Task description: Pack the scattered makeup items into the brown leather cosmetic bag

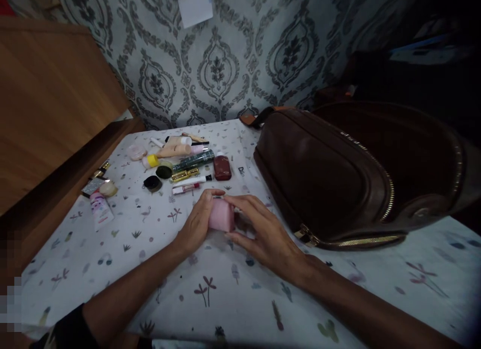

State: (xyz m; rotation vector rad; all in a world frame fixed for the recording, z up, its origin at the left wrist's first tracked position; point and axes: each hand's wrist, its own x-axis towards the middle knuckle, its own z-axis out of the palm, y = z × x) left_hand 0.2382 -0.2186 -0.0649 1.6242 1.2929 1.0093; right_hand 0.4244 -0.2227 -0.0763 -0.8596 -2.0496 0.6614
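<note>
A small pink block-shaped item [221,216] stands on the white patterned sheet [233,299]. My left hand [197,223] wraps its fingers and thumb round the item's left side. On the right, my right hand [261,233] touches the pink item with curved fingers, the thumb lying near the sheet. Both forearms reach in from the bottom edge.
A large brown zipped bag [330,178] lies just right of my hands. Several cosmetics are scattered behind: a dark red bottle [222,167], a beige tube [175,149], a gold lipstick [184,175], a white tube [100,208]. A wooden headboard [48,103] stands at left.
</note>
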